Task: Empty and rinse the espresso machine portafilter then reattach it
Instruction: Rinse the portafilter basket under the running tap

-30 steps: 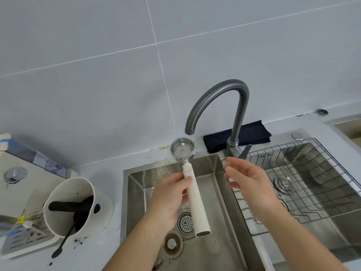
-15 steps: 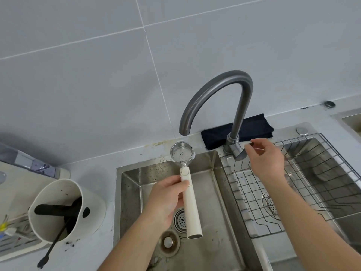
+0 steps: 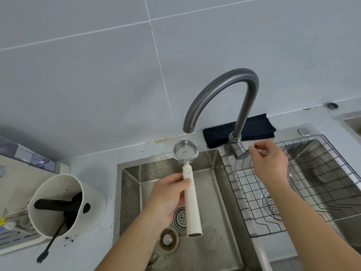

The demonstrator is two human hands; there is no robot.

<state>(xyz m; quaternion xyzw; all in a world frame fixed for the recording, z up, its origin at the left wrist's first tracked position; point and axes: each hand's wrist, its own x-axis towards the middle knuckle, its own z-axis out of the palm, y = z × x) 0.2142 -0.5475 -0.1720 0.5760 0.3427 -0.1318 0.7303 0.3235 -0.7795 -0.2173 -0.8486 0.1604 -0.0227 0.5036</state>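
Showed a cream-handled portafilter [image 3: 188, 178] with a silver, dark-speckled basket, a dark grey faucet [image 3: 224, 90], a black folded cloth [image 3: 256, 126], pale grey wall tiles [image 3: 97, 75] and a cream, black-smeared bin [image 3: 58, 204].

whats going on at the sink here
A person is about to rinse an espresso portafilter. The left hand holds it by its white handle over the sink, basket up, just below the tap spout; a few dark coffee specks are left in the basket. The right hand is at the tap lever. No water is running yet.
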